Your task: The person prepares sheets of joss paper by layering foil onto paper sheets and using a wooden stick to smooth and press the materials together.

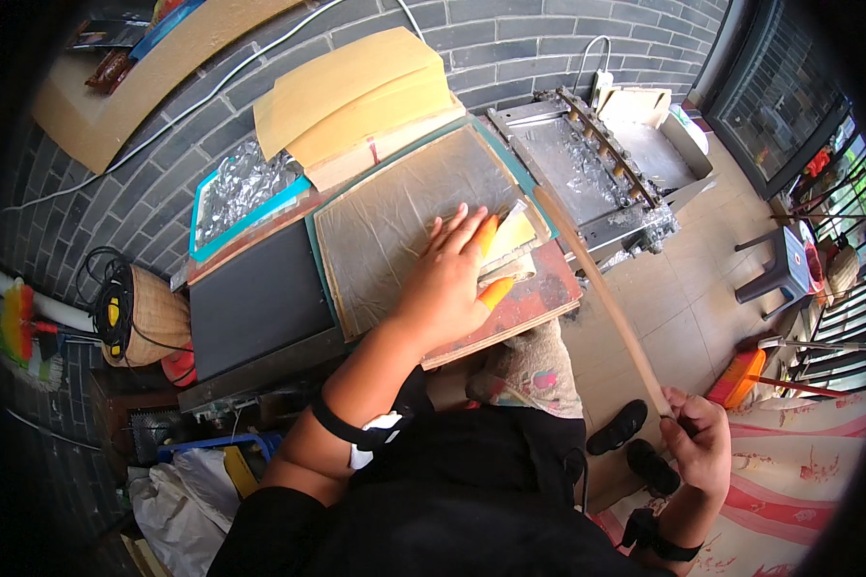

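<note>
My left hand [451,278] is spread palm-down on a wrinkled translucent sheet [397,209] with a pale border. Orange finger cots cover its thumb and index finger. Beside these fingers sit a small yellow paper piece [514,234] and a pale rolled piece [512,270]. The sheet lies over a green mat [509,155] on a worn reddish board [541,281]. My right hand [700,440] pinches the near end of a long, narrow tan strip [606,296], its material unclear. The strip's far end reaches the board's right side.
A turquoise-edged tray of crumpled silver foil [249,189] and stacked yellow paper [361,94] stand behind. A dark flat panel [260,324] is on the left. Rightward is a metal machine with a roller bar [606,144]; a plastic stool [776,263] and orange broom [740,375] are on the floor.
</note>
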A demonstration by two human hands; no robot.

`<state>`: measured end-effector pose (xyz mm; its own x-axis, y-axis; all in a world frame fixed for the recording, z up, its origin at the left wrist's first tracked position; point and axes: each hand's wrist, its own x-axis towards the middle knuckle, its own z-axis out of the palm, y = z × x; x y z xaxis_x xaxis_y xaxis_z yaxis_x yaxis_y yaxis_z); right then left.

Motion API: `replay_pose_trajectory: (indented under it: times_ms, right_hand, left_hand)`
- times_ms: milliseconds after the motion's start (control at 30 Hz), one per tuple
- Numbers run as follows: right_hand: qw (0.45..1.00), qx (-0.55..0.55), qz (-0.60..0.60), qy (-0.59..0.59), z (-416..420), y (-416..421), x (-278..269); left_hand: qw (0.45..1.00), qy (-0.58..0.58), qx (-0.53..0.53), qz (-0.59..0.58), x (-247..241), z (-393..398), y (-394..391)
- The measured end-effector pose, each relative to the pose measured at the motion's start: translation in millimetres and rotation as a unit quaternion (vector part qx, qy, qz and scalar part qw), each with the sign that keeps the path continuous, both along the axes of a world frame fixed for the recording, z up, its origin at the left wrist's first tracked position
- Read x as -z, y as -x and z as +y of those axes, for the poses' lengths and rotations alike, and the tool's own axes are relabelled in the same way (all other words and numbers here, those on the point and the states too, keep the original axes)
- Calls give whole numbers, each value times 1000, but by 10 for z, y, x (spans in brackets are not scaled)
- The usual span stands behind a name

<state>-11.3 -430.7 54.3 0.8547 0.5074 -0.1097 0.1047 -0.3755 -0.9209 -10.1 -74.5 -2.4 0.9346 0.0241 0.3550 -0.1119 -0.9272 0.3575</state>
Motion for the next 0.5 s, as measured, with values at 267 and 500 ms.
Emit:
replay_pose_trajectory:
  times_ms: [267, 500]
  right_hand:
    - [998, -39, -42, 11, 69, 4, 86]
    - [988, -87, -63, 108, 189, 10, -2]
  left_hand:
    - [998, 56, -33, -14, -147, 241, 287]
    - [998, 25, -52, 5, -168, 365, 483]
